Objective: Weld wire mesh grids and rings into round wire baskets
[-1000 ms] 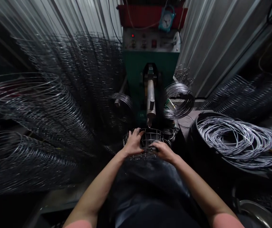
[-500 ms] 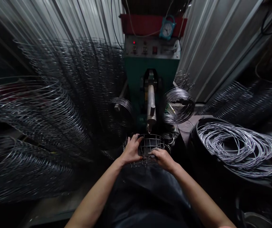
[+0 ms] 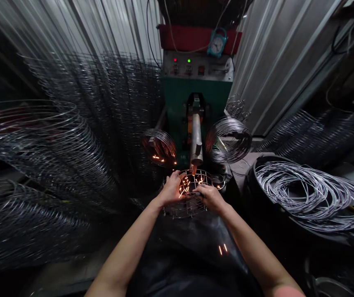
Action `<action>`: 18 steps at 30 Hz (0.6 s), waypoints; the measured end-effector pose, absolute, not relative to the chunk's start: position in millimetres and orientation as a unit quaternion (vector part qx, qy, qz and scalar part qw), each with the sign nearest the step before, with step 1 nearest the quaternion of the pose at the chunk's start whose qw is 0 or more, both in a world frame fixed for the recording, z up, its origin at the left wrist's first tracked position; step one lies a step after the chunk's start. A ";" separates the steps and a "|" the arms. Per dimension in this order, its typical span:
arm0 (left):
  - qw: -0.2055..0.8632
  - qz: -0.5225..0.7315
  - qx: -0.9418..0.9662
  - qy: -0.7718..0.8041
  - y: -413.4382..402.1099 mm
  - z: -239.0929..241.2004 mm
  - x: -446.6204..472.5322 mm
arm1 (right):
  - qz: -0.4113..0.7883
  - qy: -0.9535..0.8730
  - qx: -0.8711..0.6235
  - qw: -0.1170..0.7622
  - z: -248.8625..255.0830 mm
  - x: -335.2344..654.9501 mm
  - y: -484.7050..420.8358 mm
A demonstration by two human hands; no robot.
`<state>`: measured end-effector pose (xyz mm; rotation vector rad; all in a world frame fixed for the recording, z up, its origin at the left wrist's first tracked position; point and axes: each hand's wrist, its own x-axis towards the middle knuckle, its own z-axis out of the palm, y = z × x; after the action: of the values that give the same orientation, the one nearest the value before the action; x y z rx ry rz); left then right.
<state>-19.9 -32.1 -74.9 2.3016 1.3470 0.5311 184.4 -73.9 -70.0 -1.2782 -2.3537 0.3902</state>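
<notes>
A round wire basket [image 3: 189, 211] is held between my two hands, just under the tip of the welding machine's arm [image 3: 196, 140]. My left hand [image 3: 171, 189] grips its left side, fingers over the rim and thumb inward. On the near right side my right hand [image 3: 209, 196] is closed round the wire. The copper-coloured electrode tip [image 3: 194, 169] meets the far rim, and orange sparks [image 3: 185, 188] scatter inside the basket and beyond it. The exact contact spot is hidden by sparks.
Wire ring bundles hang left [image 3: 159, 146] and right [image 3: 229, 139] of the arm. A black tub [image 3: 253, 181] with loose wire rings stands at right. Tall stacks of wire frames [image 3: 87, 144] fill the left. Behind are the green machine body [image 3: 177, 95] and a blue clock [image 3: 217, 43].
Sparks have burst out around the electrode tip and a green lamp has lit on the panel. The basket and both hands have shifted slightly toward the machine.
</notes>
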 end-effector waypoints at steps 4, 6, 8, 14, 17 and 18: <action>0.191 0.194 0.823 0.498 -29.1 -75.2 -17.6 | 0.122 -0.833 -0.493 0.220 -73.0 182.6 -71.8; 0.184 0.191 0.816 0.513 -22.0 -73.1 -16.2 | 0.114 -0.822 -0.511 0.225 -73.5 180.0 -64.1; 0.183 0.187 0.811 0.523 -14.0 -71.1 -15.2 | 0.115 -0.813 -0.521 0.236 -74.2 178.2 -55.7; 0.187 0.193 0.806 0.528 -7.0 -70.9 -14.7 | 0.137 -0.739 -0.524 0.400 -84.9 191.6 -53.3; 0.186 0.190 0.805 0.531 -2.9 -69.1 -14.5 | 0.159 -0.697 -0.535 0.451 -91.1 201.5 -49.7; 0.186 0.187 0.804 0.533 0.5 -67.9 -14.6 | 0.166 -0.691 -0.538 0.454 -92.3 203.0 -45.9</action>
<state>-14.6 0.5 -67.9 2.2644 1.5012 0.5275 203.0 -45.9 -92.3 -1.3273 -1.7061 0.4089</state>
